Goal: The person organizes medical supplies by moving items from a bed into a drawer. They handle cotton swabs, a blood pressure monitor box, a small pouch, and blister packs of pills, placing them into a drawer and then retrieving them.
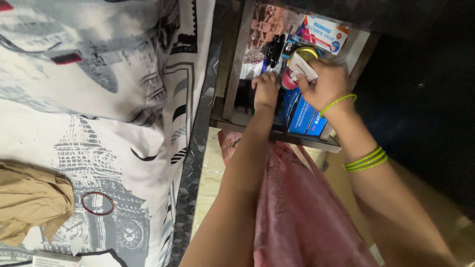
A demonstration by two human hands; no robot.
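Two hands in cluttered drawer (232, 64)

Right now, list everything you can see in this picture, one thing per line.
shelf: one, dark frame, top middle, packed with small items
white box: one, white with red and blue print, back of the shelf
blue boxes: two or so, blue, front of the shelf under the right hand
hair clips: several, pink and black, upper part of the shelf
small packet: one, white and pink, in the right hand
bedsheet: one, white with grey tower print, left
cloth: one, tan, crumpled on the bedsheet, lower left
ring: one, dark red, on the bedsheet beside the cloth
bangles: several, green, on the right wrist and forearm
left hand: reaching into the shelf
right hand: gripping the small packet
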